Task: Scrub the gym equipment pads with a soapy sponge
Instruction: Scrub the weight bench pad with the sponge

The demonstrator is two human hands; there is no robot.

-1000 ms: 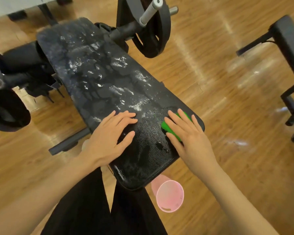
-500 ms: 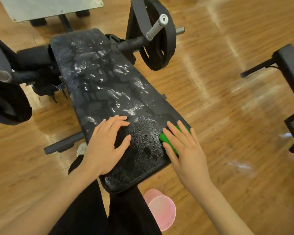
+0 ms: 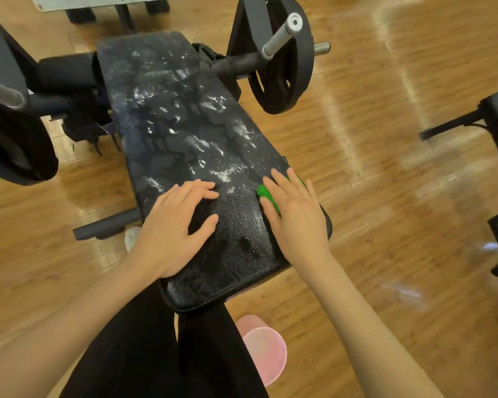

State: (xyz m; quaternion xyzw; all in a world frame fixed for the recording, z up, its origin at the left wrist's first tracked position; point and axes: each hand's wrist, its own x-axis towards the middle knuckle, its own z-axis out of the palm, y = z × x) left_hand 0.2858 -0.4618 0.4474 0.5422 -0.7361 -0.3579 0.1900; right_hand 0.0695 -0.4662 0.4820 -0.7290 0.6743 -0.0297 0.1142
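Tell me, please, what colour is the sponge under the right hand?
Bright green; the sponge shows only in the head view, mostly covered by the right hand.

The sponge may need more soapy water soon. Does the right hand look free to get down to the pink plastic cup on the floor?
Probably yes. The right hand presses the green sponge flat on the black bench pad; the pink plastic cup stands below the pad's near end, with bare floor beside it.

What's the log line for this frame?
step: scrub pad | right hand: flat on sponge, near end of pad | left hand: flat on pad, bracing | pad: soapy | cup: on floor
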